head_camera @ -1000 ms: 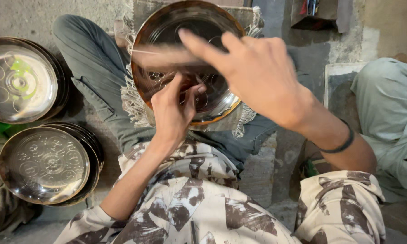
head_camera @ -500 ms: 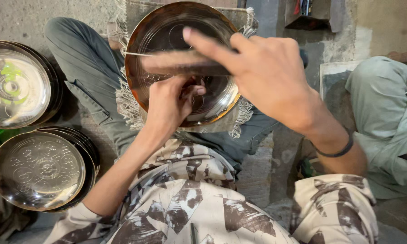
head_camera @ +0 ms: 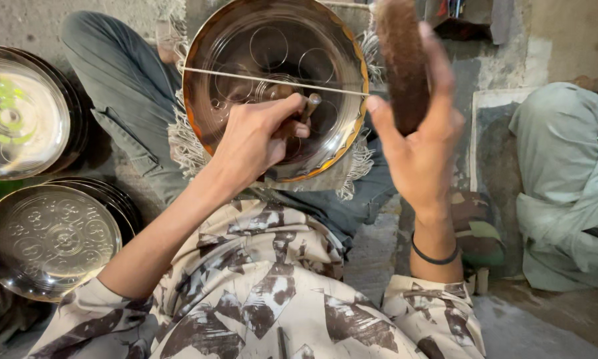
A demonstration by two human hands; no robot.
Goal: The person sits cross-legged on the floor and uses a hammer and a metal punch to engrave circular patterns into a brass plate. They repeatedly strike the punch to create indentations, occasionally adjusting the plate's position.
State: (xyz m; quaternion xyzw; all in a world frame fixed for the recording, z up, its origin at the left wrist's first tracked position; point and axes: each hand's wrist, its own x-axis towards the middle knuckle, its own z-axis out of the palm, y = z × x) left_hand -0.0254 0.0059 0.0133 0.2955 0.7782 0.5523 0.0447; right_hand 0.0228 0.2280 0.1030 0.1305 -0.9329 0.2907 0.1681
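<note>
Your left hand (head_camera: pixel 256 143) is curled shut around a small metal tool (head_camera: pixel 310 106), thumb and fingertips pinching its shaft, the tip resting against the inside of the round brass-rimmed metal plate (head_camera: pixel 246 53) that lies just beyond your knuckles, on a fringed cloth (head_camera: pixel 186 143) over your lap. A thin straight rod (head_camera: pixel 246 78) crosses the plate just above those fingers. Your right hand (head_camera: pixel 418 143) is raised beside the plate's right rim, fingers pressed together and wrapped around a brown fuzzy block (head_camera: pixel 400 60) that sticks up past your fingertips. Off to the left of your left forearm sit two stacks of engraved plates (head_camera: pixel 46 239), well apart from both hands
</note>
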